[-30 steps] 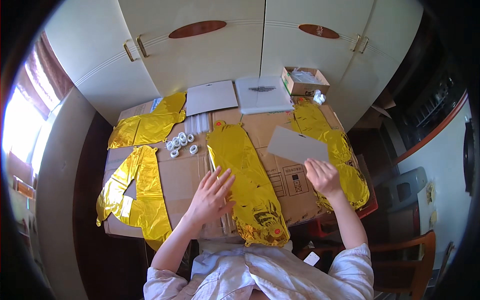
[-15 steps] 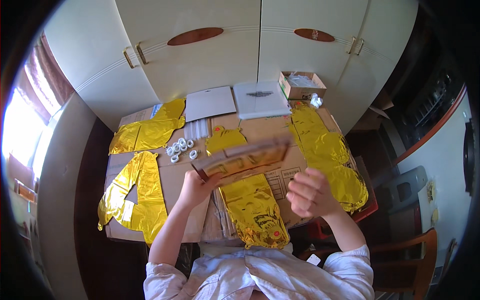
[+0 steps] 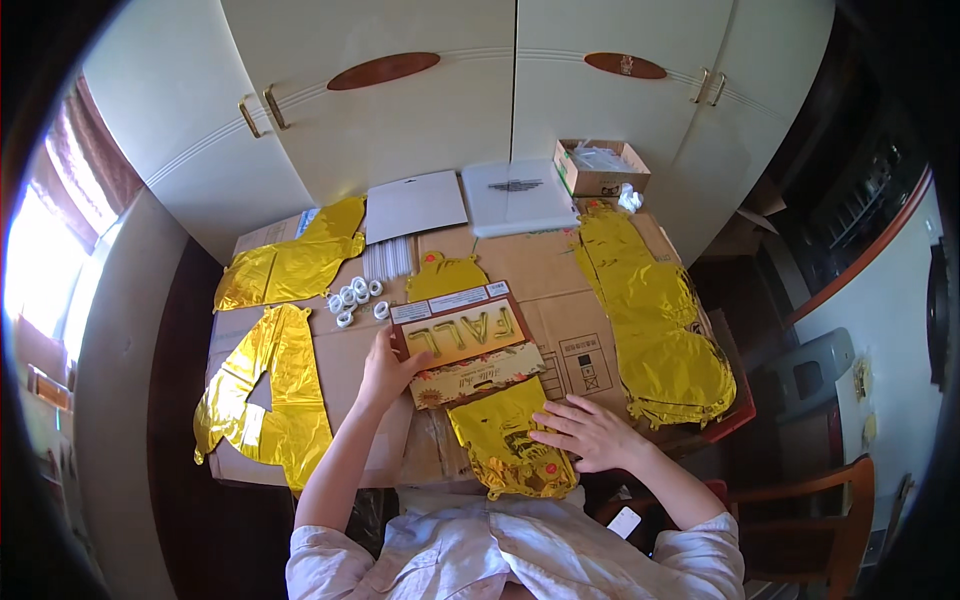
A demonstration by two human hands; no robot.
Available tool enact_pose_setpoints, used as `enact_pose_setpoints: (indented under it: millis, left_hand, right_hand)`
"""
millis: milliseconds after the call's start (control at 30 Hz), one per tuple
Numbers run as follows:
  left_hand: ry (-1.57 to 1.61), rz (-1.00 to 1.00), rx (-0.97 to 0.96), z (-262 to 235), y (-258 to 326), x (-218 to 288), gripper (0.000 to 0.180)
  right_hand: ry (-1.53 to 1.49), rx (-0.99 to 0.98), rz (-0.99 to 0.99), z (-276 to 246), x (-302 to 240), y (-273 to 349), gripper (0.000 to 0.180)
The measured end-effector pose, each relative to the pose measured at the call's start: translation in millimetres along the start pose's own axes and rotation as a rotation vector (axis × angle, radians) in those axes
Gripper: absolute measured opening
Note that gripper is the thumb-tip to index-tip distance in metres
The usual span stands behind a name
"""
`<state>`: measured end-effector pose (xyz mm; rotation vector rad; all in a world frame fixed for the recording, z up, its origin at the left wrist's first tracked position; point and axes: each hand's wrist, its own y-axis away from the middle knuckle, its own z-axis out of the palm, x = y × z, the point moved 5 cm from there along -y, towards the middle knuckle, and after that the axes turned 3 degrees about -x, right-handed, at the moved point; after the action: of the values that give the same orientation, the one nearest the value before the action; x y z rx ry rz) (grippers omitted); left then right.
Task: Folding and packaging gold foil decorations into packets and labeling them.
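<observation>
A printed cardboard package card (image 3: 465, 345), orange and brown with balloon letters pictured upside down to me, lies tilted over the middle gold foil balloon (image 3: 500, 425). My left hand (image 3: 388, 372) grips the card's left edge, its thumb on top. With fingers spread, my right hand (image 3: 592, 436) touches the right side of the balloon's near end. The card hides the balloon's middle; its far end shows beyond. Other flat foil balloons lie around: an A-shaped one (image 3: 305, 385) at the near left, one (image 3: 325, 245) at the far left and a long one (image 3: 655, 320) on the right.
Flattened cardboard (image 3: 540, 265) covers the table. Several small white rolls (image 3: 355, 292) sit left of the card. Behind are a white sheet (image 3: 416, 208), a clear plastic sleeve (image 3: 515, 200) and an open box (image 3: 603, 170). A wooden chair (image 3: 850, 500) stands at the right.
The card came down from mid-air onto the middle balloon, still in my left hand. My right hand dropped toward me, its curled fingers spreading onto the balloon.
</observation>
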<state>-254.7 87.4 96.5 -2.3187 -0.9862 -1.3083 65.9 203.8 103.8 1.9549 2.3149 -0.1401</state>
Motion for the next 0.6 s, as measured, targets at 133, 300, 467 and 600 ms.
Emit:
enact_pose_setpoints:
  millis: [133, 300, 467, 600]
  left_hand:
    - [-0.537, 0.268, 0.144, -8.6, 21.7, 47.0, 0.060]
    - [-0.739, 0.780, -0.201, 30.1, 7.8, 72.1, 0.050]
    - [-0.782, 0.901, -0.394, 70.2, -2.8, 49.7, 0.047]
    - [-0.841, 0.936, -0.382, 75.0, -2.5, 41.8, 0.046]
  right_hand:
    - [-0.032, 0.061, -0.014, 1.7, 0.5, -3.8, 0.084]
    - [-0.082, 0.060, -0.043, -0.9, -2.0, -11.4, 0.075]
    - [-0.049, 0.032, -0.079, 1.3, -0.8, -16.7, 0.068]
    - [-0.014, 0.098, -0.118, -1.5, 0.8, -18.0, 0.052]
